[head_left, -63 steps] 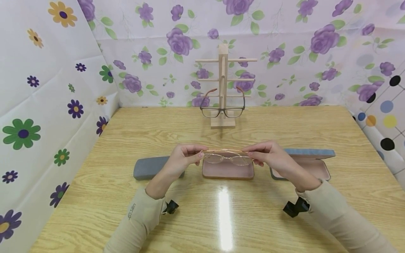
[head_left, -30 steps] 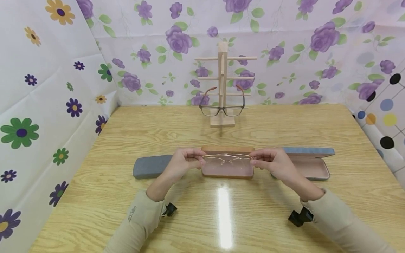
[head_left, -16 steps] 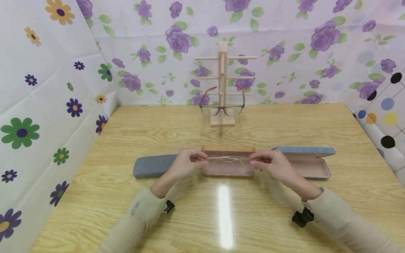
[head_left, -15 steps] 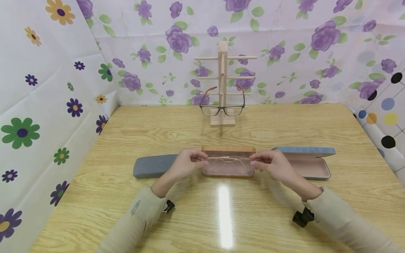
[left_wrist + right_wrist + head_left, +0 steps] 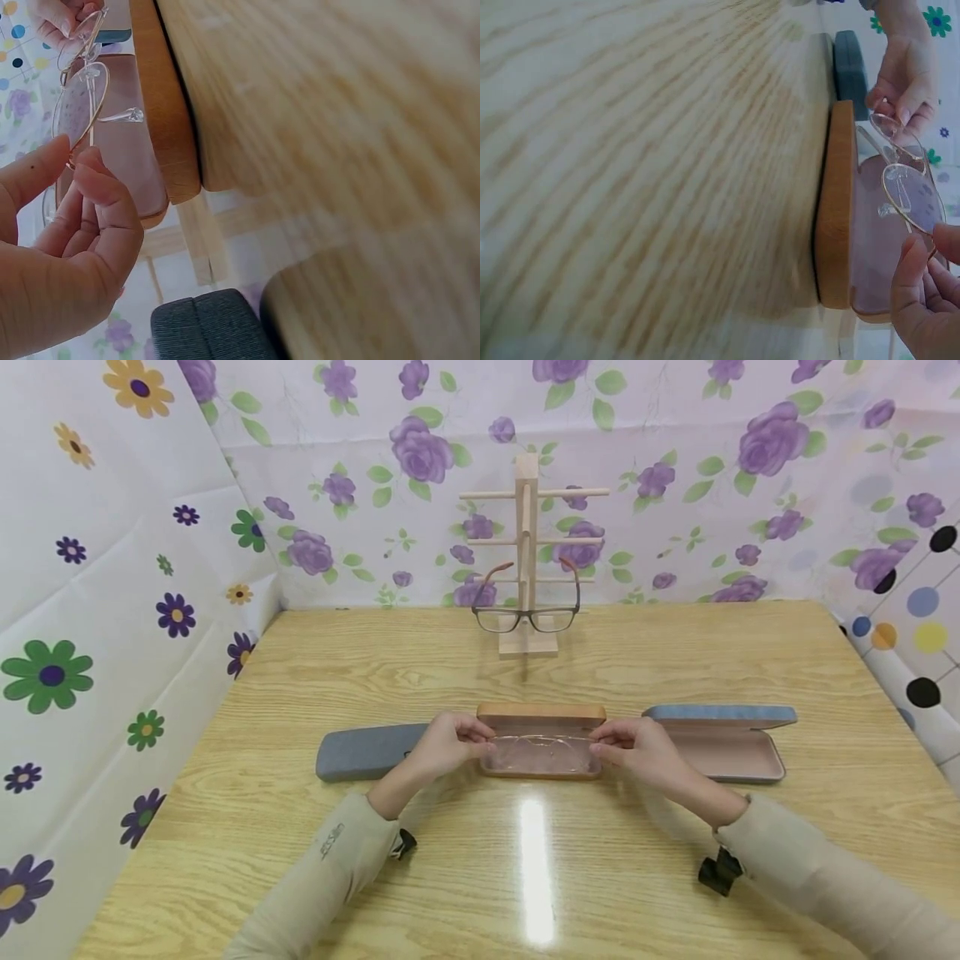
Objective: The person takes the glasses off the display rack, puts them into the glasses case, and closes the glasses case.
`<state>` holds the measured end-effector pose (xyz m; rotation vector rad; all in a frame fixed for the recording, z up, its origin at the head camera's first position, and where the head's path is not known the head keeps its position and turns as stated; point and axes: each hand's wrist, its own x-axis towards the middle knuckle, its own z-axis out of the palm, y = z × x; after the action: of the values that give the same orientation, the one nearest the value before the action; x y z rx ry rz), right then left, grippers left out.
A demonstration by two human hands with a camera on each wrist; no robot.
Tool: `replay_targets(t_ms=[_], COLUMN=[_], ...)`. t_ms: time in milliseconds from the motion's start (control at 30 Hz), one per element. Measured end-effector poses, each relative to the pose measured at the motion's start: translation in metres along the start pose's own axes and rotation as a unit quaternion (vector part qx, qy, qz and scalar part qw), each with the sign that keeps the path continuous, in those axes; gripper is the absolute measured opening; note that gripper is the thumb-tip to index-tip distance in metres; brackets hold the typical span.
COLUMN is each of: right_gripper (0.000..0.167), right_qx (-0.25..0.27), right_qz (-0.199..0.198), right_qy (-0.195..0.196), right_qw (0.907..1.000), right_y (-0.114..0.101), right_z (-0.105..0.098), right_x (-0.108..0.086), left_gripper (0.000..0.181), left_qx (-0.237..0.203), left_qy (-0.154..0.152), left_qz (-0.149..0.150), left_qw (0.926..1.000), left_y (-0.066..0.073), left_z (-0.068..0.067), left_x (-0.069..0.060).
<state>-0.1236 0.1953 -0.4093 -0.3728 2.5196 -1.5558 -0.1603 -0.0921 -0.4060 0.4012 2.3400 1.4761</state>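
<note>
Thin gold-rimmed glasses (image 5: 542, 739) with clear lenses are held level, low over the pink-lined inside of an open brown glasses case (image 5: 542, 711). My left hand (image 5: 442, 747) pinches one end of the frame between thumb and fingers. At the other end, my right hand (image 5: 636, 750) pinches the frame likewise. In the left wrist view a gold rim (image 5: 103, 105) stands near the left fingertips, and a clear nose pad or temple tip shows beside it. The right wrist view has the brown case's outer wall (image 5: 835, 217) next to the glasses. Whether the glasses touch the lining I cannot tell.
A closed grey-blue case (image 5: 360, 753) lies left, partly behind my left hand. To the right is an open blue case (image 5: 720, 717) with pink lining. A wooden stand (image 5: 527, 510) at the back bears dark-framed glasses (image 5: 527, 612). Flowered cloth (image 5: 337, 443) hangs behind the table.
Both hands have lowered the gold-rimmed glasses from above the brown case down toward its inside. The frame has tilted, its lenses showing lower against the pink lining. The cases and stand stay put.
</note>
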Motion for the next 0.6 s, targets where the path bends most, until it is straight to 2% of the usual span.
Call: replay_targets(t_ms=[267, 600], right_gripper=[0.018, 0.018], right_qx=[-0.012, -0.012], right_qz=[0.018, 0.035], right_qy=[-0.001, 0.001], right_qw=[0.9998, 0.9993], right_y=[0.0025, 0.0064], right_z=[0.0039, 0.0077], right_x=[0.0032, 0.0078], left_gripper=[0.018, 0.015], left_qx=[0.013, 0.063], left_qy=[-0.009, -0.008], left_qz=[-0.008, -0.005], left_qw=[0.9998, 0.9979], left_y=[-0.0062, -0.0017], left_z=[0.0006, 0.0031], left_x=[0.0052, 0.0074])
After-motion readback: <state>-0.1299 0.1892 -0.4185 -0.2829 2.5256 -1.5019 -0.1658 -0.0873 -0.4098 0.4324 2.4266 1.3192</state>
